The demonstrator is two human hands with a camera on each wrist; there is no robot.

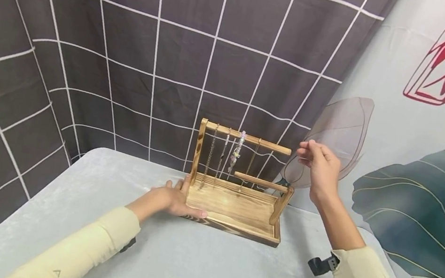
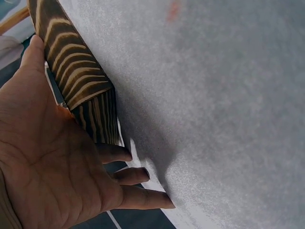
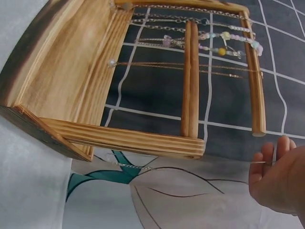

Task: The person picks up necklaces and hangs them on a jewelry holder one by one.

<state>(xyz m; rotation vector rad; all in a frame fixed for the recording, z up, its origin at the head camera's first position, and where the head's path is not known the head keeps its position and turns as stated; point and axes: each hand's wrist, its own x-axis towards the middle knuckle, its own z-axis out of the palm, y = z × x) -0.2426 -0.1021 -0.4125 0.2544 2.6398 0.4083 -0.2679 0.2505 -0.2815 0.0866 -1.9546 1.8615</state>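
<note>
A wooden jewelry stand [image 1: 234, 205] has a tray base, a long upper bar [image 3: 257, 95] and a shorter lower bar [image 3: 190, 81]. From the upper bar hang a silver chain [image 1: 209, 156], a chain with pale beads [image 1: 223, 151], a pastel beaded strand [image 1: 237, 150] and a fine gold necklace [image 1: 253, 157]. My left hand [image 1: 173, 198] rests against the tray's left front corner, thumb along the front, fingers straight beside it. Just right of the upper bar's free end, my right hand [image 1: 321, 167] pinches a thin chain necklace [image 3: 136, 166], whose strand is faint.
The stand is on a table with a pale grey cloth [image 1: 187, 267]. A dark curtain with a white grid [image 1: 182, 57] hangs behind it. To the right is a white backdrop [image 1: 388, 86] with a leaf print and a red seal print.
</note>
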